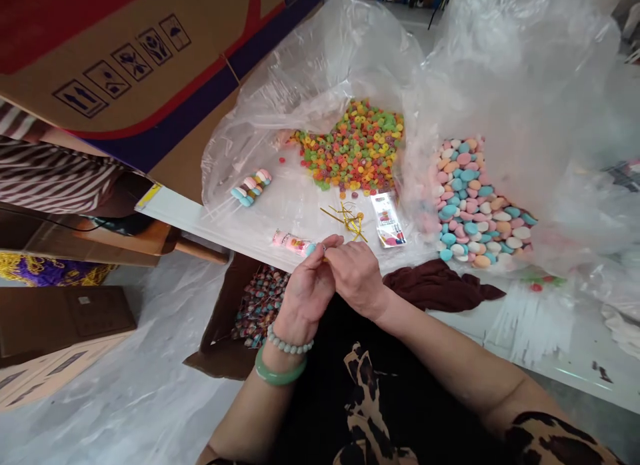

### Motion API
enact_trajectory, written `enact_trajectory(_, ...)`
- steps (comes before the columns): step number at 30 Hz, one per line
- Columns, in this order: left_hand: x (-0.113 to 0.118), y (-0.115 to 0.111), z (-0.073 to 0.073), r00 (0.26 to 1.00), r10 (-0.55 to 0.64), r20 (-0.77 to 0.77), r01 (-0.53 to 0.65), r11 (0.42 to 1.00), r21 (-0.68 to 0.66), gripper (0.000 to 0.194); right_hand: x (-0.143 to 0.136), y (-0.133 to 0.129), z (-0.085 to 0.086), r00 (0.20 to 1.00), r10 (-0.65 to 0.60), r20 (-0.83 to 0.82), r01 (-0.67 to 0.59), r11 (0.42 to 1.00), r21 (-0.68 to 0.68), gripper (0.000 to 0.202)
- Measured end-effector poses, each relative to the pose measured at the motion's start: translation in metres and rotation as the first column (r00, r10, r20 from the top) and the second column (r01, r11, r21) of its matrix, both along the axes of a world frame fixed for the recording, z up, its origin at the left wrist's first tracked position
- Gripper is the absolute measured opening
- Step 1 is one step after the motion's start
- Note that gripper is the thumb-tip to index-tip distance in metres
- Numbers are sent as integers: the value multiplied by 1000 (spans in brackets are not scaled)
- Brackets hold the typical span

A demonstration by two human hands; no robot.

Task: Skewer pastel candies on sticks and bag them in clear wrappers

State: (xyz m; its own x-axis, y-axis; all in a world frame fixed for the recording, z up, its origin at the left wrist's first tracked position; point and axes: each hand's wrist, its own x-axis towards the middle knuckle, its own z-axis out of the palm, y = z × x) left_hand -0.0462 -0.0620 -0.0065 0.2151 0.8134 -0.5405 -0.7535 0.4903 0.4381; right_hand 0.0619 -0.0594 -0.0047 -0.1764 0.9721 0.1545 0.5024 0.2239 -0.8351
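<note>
A wrapped candy skewer (293, 243) in a clear printed bag points left from my hands. My left hand (306, 288) is closed around its lower end, thumb and fingers pinching. Against it, my right hand (356, 275) is closed in a pinch at the neck of the bag. A speck of yellow shows between the fingers, but what the right hand grips is mostly hidden. Gold twist ties (354, 223) lie just beyond the hands, beside a stack of printed bags (389, 219). Unwrapped candy skewers (251, 187) rest on the plastic at left.
Ring gummies (355, 151) and pastel candies (470, 205) are heaped in large clear plastic bags. A brown cloth (440, 285) and white sticks (525, 325) lie on the right. Below the table edge, a carton (215, 361) holds wrapped skewers. A large cardboard box (150, 71) stands back left.
</note>
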Motion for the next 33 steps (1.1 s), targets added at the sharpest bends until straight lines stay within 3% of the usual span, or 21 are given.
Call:
enact_trajectory(2, 1, -4, -3, 999, -28, -36, 31, 996, 85, 29, 5, 6, -2, 970, -34, -242, -24, 972, -232, 30)
enact_trajectory(4, -2, -7, -7, 991, -22, -135, 49, 979, 200, 31, 11, 8, -4, 895, -63, -441, -154, 886, -438, 29)
enact_trajectory(6, -8, -8, -9, 971, -37, -237, 106, 952, 286, 22, 17, 8, -4, 824, -109, -556, -264, 794, -547, 24)
enact_trajectory(7, -11, -9, -10, 959, -40, -282, 130, 942, 310, 18, 19, 7, -2, 817, -127, -562, -263, 786, -559, 21)
enact_trajectory(11, -23, -8, -9, 920, 42, -389, 95, 941, 325, 24, 18, 7, 12, 904, -168, -394, 0, 919, -394, 14)
enact_trajectory(14, -22, -8, -9, 924, -111, -365, 212, 945, 248, 36, 2, 14, 18, 898, -134, -420, -54, 912, -406, 29)
enact_trajectory(16, -20, -8, -9, 910, -185, -372, 263, 950, 170, 38, -11, 22, 15, 855, -166, -491, -101, 876, -472, 24)
enact_trajectory(18, -20, -9, -10, 857, -37, -514, 131, 980, 148, 34, -23, 32, 10, 811, -257, -525, -34, 876, -481, 19)
enact_trajectory(19, -21, -9, -11, 786, 91, -611, 28, 983, 182, 30, -26, 37, 7, 812, -271, -516, 5, 888, -459, 17)
enact_trajectory(21, -26, -10, -15, 588, 313, -746, -113, 945, 307, 23, -27, 49, 3, 883, -203, -423, 35, 928, -372, 13)
enact_trajectory(23, -33, -10, -18, 478, 416, -774, -142, 906, 400, 21, -23, 62, -2, 978, -115, -173, 73, 970, -233, 16)
enact_trajectory(25, -39, -8, -21, 504, 428, -751, -151, 899, 411, 23, -16, 75, -9, 975, -135, 178, 145, 988, -46, 17)
enact_trajectory(27, -44, -6, -22, 585, 401, -705, -169, 911, 377, 25, -8, 88, -21, 887, -167, 430, 153, 986, 66, 14)
enact_trajectory(29, -46, -4, -21, 658, 371, -655, -191, 924, 332, 26, -2, 97, -33, 835, -175, 522, 147, 985, 95, 18)
enact_trajectory(33, -47, 0, -16, 743, 308, -594, -225, 951, 212, 28, 9, 101, -35, 849, -175, 498, 131, 984, 123, 24)
